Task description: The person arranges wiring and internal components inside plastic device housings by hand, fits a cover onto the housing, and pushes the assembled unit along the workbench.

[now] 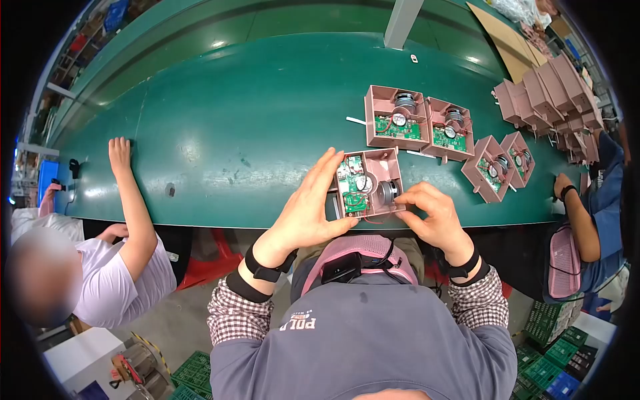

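Observation:
A pink plastic housing (382,160) lies near the table's front edge, its inside facing up. It contains a green circuit board (351,183), a round speaker (387,193), a small white-faced round part (363,184) and red wires. My left hand (303,200) spans the housing's left side, fingers at the far corner and thumb at the near edge. At the near right corner, my right hand (432,212) has thumb and forefinger closed on the housing wall beside the speaker. Whether a wire is also between those fingertips cannot be made out.
Similar filled housings (397,140) stand beyond and to the right on the green table (220,147). More pink housings (543,93) are stacked at the far right. A metal post (402,27) rises at the back. Co-workers sit left and right, one arm (131,190) resting on the table.

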Demonstrator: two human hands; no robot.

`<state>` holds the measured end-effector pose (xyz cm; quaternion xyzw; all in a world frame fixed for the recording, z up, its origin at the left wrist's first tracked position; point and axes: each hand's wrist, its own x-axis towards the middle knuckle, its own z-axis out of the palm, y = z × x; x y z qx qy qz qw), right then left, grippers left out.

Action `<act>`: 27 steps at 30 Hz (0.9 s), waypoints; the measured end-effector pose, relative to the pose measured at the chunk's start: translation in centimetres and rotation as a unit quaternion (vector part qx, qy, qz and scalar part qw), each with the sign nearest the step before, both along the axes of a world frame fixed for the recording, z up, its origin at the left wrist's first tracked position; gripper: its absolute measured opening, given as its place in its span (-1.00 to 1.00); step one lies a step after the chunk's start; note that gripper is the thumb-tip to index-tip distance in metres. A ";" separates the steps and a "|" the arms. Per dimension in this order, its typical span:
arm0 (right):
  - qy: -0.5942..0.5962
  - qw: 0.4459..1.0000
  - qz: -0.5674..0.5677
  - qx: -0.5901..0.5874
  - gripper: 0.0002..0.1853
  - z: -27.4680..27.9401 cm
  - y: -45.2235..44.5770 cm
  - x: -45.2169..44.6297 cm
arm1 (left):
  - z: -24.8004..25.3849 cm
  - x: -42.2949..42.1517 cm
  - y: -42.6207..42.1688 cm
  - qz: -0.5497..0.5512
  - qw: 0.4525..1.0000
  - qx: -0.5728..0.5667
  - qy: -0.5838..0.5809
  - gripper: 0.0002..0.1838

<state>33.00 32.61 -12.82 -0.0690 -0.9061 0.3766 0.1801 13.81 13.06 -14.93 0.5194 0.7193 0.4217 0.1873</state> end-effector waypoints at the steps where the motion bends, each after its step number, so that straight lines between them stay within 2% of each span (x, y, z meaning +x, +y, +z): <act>1: -0.003 1.000 -0.001 0.013 -0.68 0.1 0.2 -0.1 | 0.3 0.0 0.1 0.002 1.000 -0.002 0.003 0.09; 7: 0.022 0.997 -0.044 0.053 -0.68 -0.5 1.8 -0.6 | 0.9 0.5 -0.1 0.013 1.000 -0.008 0.024 0.04; 10: 0.044 0.994 -0.086 0.046 -0.67 -1.2 2.2 -1.1 | 0.2 1.8 -1.2 0.015 0.999 -0.016 0.028 0.02; 15: 0.000 0.988 -0.153 -0.013 -0.64 -1.0 2.3 -1.7 | -0.6 4.7 -0.9 -0.025 0.999 0.004 0.042 -0.03; 20: -0.037 0.981 -0.164 -0.094 -0.56 -1.7 2.8 0.8 | -0.4 5.3 -0.7 -0.026 0.998 0.011 -0.049 -0.04; 22: -0.009 0.959 -0.146 -0.245 -0.52 -2.1 2.1 2.0 | 0.1 5.6 -0.6 -0.051 0.998 0.012 -0.046 -0.04; 24: 0.019 0.912 -0.127 -0.390 -0.48 -2.2 1.6 2.9 | 0.5 5.9 -0.5 -0.075 0.996 0.013 -0.043 -0.04; 27: 0.030 0.929 -0.126 -0.346 -0.45 -1.4 0.8 3.0 | 0.8 6.4 -0.2 -0.083 0.995 -0.002 -0.056 -0.04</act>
